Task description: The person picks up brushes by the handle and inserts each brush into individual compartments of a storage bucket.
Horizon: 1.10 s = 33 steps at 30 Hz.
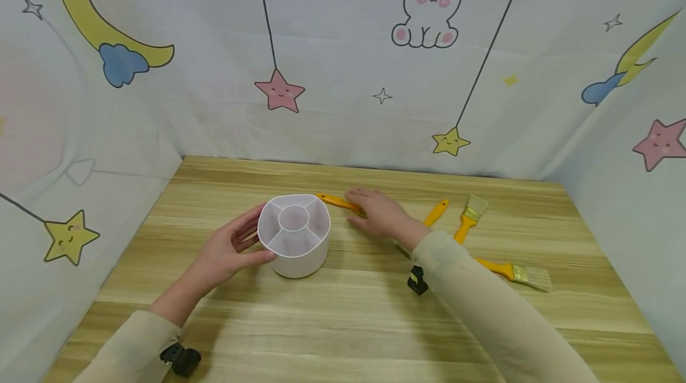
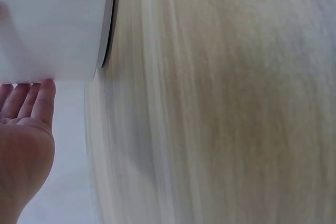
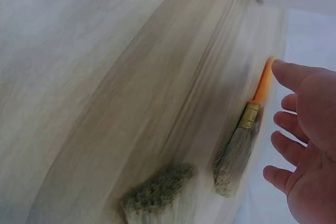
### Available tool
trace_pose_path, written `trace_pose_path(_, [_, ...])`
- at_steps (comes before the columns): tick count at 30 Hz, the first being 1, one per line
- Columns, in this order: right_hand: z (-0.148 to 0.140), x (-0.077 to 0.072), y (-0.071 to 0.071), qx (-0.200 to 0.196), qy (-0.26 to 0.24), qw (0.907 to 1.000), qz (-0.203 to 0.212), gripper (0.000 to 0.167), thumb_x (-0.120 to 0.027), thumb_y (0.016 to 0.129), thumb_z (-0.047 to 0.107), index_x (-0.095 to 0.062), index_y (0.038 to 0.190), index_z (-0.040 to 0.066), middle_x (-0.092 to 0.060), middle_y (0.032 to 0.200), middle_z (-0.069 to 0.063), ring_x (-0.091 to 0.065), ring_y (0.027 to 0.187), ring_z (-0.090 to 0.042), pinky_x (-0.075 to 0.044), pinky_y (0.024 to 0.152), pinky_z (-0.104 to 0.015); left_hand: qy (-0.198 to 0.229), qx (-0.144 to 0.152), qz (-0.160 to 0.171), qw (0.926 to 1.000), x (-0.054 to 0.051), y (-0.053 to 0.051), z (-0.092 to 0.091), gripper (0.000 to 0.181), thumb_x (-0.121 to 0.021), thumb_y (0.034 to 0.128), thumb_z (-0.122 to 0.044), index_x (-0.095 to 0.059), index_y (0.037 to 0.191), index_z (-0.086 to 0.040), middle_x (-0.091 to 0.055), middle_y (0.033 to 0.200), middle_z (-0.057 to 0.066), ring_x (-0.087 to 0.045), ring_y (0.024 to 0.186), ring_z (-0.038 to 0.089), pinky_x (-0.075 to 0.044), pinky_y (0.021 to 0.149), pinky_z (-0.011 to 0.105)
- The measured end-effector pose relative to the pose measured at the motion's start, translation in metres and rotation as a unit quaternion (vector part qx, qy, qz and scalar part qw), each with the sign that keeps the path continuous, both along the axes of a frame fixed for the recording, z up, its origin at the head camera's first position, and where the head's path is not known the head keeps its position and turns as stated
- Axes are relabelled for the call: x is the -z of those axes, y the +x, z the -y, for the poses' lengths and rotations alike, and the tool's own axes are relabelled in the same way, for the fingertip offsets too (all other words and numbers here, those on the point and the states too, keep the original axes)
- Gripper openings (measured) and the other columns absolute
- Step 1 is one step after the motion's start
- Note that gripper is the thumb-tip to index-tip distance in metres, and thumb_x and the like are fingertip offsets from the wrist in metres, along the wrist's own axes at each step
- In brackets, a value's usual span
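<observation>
A round white organizer [image 1: 300, 265], with several compartments around a central ring, stands upright on the wooden table. My left hand [image 1: 227, 252] holds its left side, thumb at the front and fingers behind. In the left wrist view, the fingertips [image 2: 47, 90] meet the smooth wall of the organizer [image 2: 58, 30]. Right of it, my right hand [image 1: 377, 211] reaches over a paintbrush [image 1: 333, 199] with an orange handle, covering its other end. From the right wrist, the fingers look spread, with the thumb [image 3: 289, 73] by the handle of the paintbrush [image 3: 264, 82]; whether they touch is unclear.
More orange-handled paintbrushes lie on the right: one handle [image 1: 436, 212] beyond my right wrist, one brush [image 1: 471, 213] pointing away, another brush [image 1: 527, 276] pointing right. My right sleeve [image 1: 482, 299] partly covers them. White printed cloth [image 1: 343, 127] encloses the table [image 1: 321, 335] at back and sides.
</observation>
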State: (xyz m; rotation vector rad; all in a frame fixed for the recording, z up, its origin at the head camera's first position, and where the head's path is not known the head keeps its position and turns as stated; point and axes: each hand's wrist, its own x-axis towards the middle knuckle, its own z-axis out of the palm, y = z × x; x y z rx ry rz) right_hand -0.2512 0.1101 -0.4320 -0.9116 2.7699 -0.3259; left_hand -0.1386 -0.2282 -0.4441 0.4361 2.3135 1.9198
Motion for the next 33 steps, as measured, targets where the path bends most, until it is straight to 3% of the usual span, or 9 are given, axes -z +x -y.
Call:
trace_pose_path(14, [-0.007, 0.008, -0.002, -0.002, 0.011, 0.9999, -0.012, 0.047, -0.061, 0.111, 0.023, -0.055, 0.157, 0.012, -0.053, 0.161, -0.011, -0.043, 0.154, -0.031, -0.028, 0.132, -0.054, -0.016, 0.0, 0.004, 0.9999, -0.001, 0.0, 0.001, 0.094, -0.088, 0.0869, -0.001, -0.036, 0.165, 0.0, -0.041, 0.166, 0.025, -0.042, 0.151, 0.038, -0.047, 0.11, 0.015])
trace_pose_path(22, [-0.013, 0.013, 0.001, -0.026, -0.024, 0.9968, -0.071, 0.038, -0.065, 0.109, 0.017, -0.067, 0.146, 0.011, -0.065, 0.148, -0.01, -0.056, 0.143, -0.033, -0.047, 0.12, -0.055, -0.014, -0.002, 0.008, 0.9999, 0.001, 0.0, 0.003, 0.095, -0.089, 0.0863, -0.001, -0.036, 0.165, -0.001, -0.041, 0.166, 0.024, -0.05, 0.143, 0.005, -0.048, 0.11, 0.015])
trace_pose_path(29, [-0.021, 0.015, -0.001, -0.061, -0.032, 0.9926, -0.101, 0.032, -0.065, 0.108, 0.013, -0.072, 0.14, 0.01, -0.07, 0.14, -0.01, -0.061, 0.138, -0.034, -0.051, 0.116, -0.053, -0.02, 0.001, 0.011, 0.9997, 0.003, -0.001, 0.004, 0.096, -0.089, 0.0866, -0.002, -0.035, 0.166, -0.002, -0.041, 0.167, 0.022, -0.048, 0.148, 0.016, -0.048, 0.11, 0.015])
trace_pose_path(33, [-0.028, 0.014, -0.002, -0.079, -0.029, 0.9904, -0.109, 0.031, -0.065, 0.108, 0.012, -0.074, 0.137, 0.009, -0.072, 0.138, -0.011, -0.063, 0.135, -0.035, -0.051, 0.116, -0.055, -0.02, 0.002, 0.015, 0.9997, 0.002, -0.001, 0.003, 0.096, -0.089, 0.0862, -0.002, -0.035, 0.166, -0.002, -0.041, 0.167, 0.022, -0.048, 0.146, 0.013, -0.048, 0.11, 0.015])
